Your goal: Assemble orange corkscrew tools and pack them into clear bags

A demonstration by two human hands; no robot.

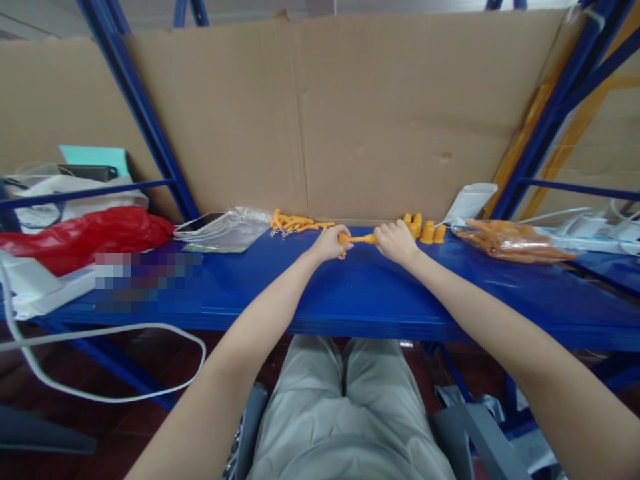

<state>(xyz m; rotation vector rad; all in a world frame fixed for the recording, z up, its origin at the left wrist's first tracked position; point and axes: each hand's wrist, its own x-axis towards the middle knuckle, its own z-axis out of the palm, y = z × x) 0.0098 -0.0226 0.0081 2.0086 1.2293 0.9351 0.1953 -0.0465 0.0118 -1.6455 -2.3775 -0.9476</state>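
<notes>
Both bare arms reach forward across the front edge of the counter (345, 303), slanting inward so the hands meet near its back edge. The left forearm (255, 333) crosses the counter's front edge on a steep diagonal; the right forearm (480, 327) comes over that edge at a flatter angle. Above the back part of the counter, the left hand (330, 244) has its fingers and thumb curled in a grip. The right hand (395, 241), also gripping, shows its back and bent knuckles. The hands face each other just apart. Below the counter's front edge are the thighs (345, 400), side by side.
</notes>
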